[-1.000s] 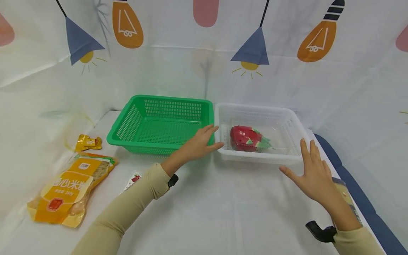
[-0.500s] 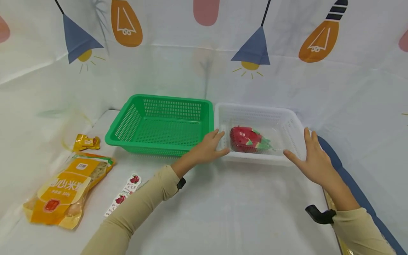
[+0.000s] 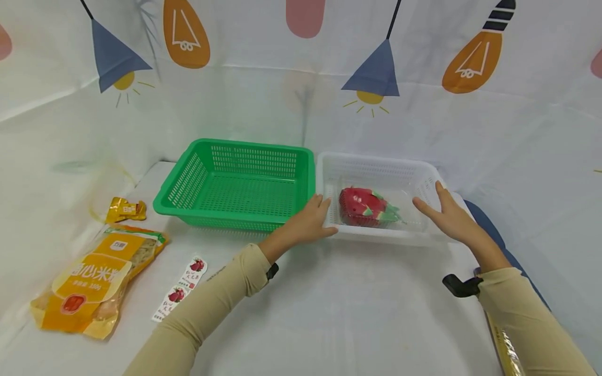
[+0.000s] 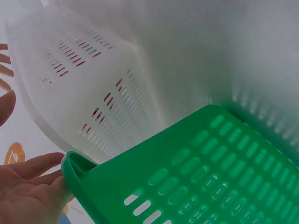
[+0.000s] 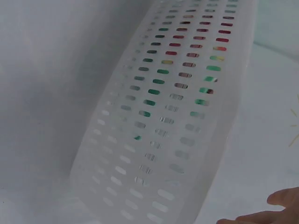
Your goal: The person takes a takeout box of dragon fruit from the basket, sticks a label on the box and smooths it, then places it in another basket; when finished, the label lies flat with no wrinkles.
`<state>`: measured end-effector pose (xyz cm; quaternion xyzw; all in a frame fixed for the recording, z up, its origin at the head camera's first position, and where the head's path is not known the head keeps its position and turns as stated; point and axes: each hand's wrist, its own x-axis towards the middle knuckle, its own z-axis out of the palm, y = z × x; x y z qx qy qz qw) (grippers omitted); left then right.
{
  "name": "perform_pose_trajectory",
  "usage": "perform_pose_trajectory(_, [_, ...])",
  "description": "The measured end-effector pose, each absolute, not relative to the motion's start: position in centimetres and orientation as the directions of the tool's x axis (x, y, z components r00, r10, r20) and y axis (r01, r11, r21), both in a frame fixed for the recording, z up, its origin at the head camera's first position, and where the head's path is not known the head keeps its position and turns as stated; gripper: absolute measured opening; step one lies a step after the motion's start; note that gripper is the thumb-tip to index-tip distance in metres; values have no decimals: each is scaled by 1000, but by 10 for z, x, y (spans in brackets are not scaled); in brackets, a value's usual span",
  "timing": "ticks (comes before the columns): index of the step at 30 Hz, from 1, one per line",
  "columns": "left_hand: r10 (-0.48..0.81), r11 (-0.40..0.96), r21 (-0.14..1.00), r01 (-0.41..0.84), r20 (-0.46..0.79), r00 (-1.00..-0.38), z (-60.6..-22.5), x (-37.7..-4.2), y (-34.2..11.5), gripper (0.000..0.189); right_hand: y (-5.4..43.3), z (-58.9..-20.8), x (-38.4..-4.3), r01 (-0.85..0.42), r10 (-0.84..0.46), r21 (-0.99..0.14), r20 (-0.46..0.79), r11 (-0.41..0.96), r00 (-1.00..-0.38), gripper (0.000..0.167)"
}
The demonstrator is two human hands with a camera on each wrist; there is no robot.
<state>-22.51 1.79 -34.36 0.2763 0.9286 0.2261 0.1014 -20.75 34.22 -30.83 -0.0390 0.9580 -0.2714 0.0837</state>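
My left hand [image 3: 308, 222] lies where the two baskets meet, fingers extended at the near left corner of the white basket [image 3: 371, 234]. In the left wrist view that hand [image 4: 35, 186] has its fingertips right at the rim of the green basket [image 4: 135, 172]. Over the white basket's right end is my right hand [image 3: 451, 216], thumb and fingers spread apart. The right wrist view catches only part of this hand [image 5: 261, 215], beside the perforated white wall [image 5: 163, 112]. A red and green dragon fruit [image 3: 364, 205] sits in a clear plastic box inside the white basket.
On the left lie an orange food bag [image 3: 94, 279], a small yellow packet [image 3: 126, 210] and a strip of dragon fruit stickers [image 3: 181, 287], partly behind the left sleeve. A shiny gold package [image 3: 507, 344] shows beside the right sleeve. A lamp-printed curtain [image 3: 263, 99] hangs behind.
My left hand has shifted slightly right and down along the basket corner. The right hand has moved up and inward over the white basket's right rim. The sticker strip has come into view.
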Motion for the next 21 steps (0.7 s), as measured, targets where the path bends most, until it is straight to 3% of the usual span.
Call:
perform_pose_trajectory(7, [555,752,441,489,-25,-831,-345,-226,18,82,348,-308,-227,89,-107,-537,-322,839,-941,90])
perform_pose_trajectory(13, [562,757,418,502,-26,-826,-346,-226,17,85,352,-318,-244,136,-160,-646,-378,752,-912,92])
perform_pose_trajectory(21, [584,760,349,548,3,-812,-345,-227,17,82,358,-331,-258,253,-141,-691,-459,677,-877,97])
